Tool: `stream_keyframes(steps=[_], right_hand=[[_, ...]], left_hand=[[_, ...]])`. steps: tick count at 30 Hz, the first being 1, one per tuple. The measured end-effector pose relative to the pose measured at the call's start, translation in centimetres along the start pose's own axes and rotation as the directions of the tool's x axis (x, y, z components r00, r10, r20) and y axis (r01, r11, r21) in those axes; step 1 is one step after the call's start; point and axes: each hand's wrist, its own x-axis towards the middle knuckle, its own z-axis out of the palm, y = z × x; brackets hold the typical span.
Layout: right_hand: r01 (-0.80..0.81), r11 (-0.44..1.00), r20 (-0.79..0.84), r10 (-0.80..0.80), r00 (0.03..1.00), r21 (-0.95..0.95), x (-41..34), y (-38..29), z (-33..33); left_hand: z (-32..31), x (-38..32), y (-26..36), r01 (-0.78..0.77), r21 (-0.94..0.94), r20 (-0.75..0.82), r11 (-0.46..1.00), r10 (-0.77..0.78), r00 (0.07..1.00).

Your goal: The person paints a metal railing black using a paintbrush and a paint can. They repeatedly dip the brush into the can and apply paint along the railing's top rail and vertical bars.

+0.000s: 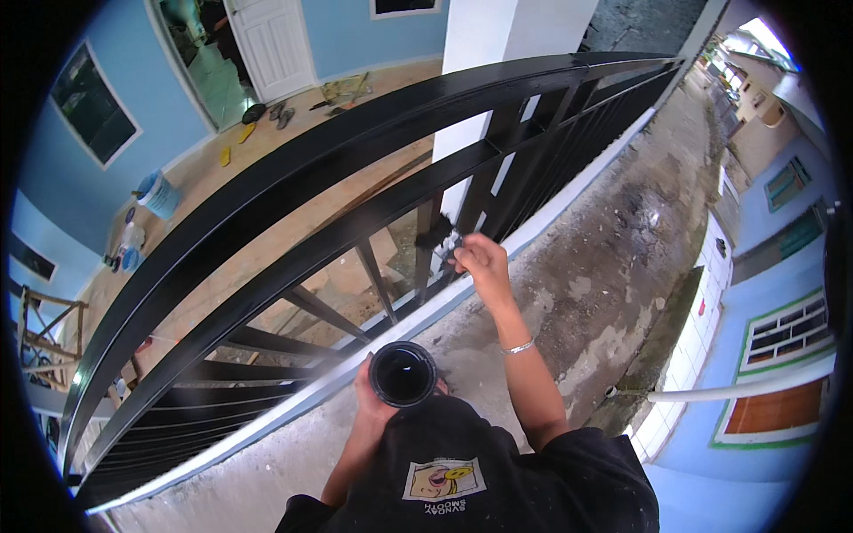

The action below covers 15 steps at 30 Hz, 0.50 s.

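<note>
My left hand [372,400] grips a round can [402,404] of glossy black liquid, probably paint, close in front of my dark T-shirt. Out ahead, my right hand [483,263] pinches a small paintbrush [441,241] with dark bristles. The brush is at an upright bar [425,270] of a black metal fence [373,216]; whether its bristles touch the bar I cannot tell. Above them curves the fence's shiny top rail [393,110]. The bars stand on a low white-edged wall [406,326].
Behind the fence are a white pillar [476,40], a bucket [158,194], shoes [285,118] and an open white door [273,50]. A wooden frame [52,333] stands far left. A stained concrete lane [600,266] runs along the right, with a white pipe [733,390] jutting from a house.
</note>
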Motion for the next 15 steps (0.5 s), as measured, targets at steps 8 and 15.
stream_keyframes(steps=[8,15], right_hand=[[0.365,0.869,-0.164,-0.435,0.886,-0.332,2.1,-10.9,-5.6],[0.359,0.592,-0.106,-0.607,0.788,-0.721,5.8,-19.3,-5.4]], left_hand=[[3.6,0.1,1.6,0.237,-0.127,0.305,0.963,-0.189,0.933],[1.9,1.0,1.8,0.27,-0.063,0.292,0.961,-0.241,0.926]])
